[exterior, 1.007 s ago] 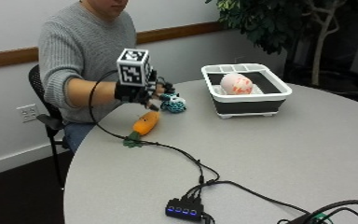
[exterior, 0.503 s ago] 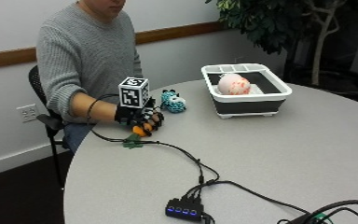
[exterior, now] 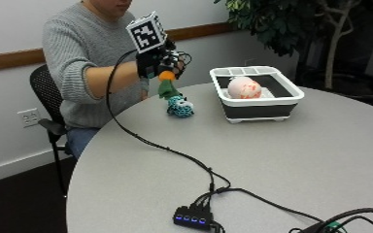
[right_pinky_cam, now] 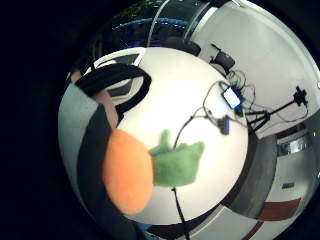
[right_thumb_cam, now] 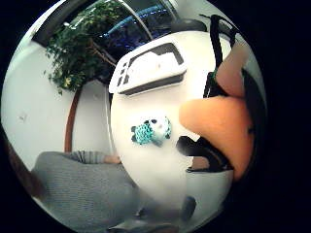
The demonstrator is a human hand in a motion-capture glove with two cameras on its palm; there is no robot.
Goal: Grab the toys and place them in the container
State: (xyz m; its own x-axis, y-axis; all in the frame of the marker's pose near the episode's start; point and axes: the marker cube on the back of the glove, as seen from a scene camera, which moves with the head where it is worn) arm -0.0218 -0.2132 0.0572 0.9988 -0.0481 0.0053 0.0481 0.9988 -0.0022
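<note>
**Carrot toy in transit: carry to container**

My right hand (exterior: 162,62) is raised above the counter (exterior: 290,160) at the left of the scene, its gloved fingers curled around the orange body of the carrot toy (exterior: 167,83). The green leafy end hangs down free below the grip. From the palm views, the orange body fills the space close against my palm, with the green top pointing out over the white surface.

Directly below and slightly right of the carrot, the teal plush toy (exterior: 180,107) lies on the counter, not yet collected.

Further right stands the container (exterior: 283,87), a white-rimmed bin with dark walls, already holding a pale pink-speckled ball toy (exterior: 244,88).

Assessment: the step in hand is the carry. I judge the carrot should travel right at its present height, so the dangling green end passes over the container's near rim rather than snagging on it. Release should come only once the whole toy is over the open interior, preferably beside the ball, not on top of it, lest it roll out.
</note>
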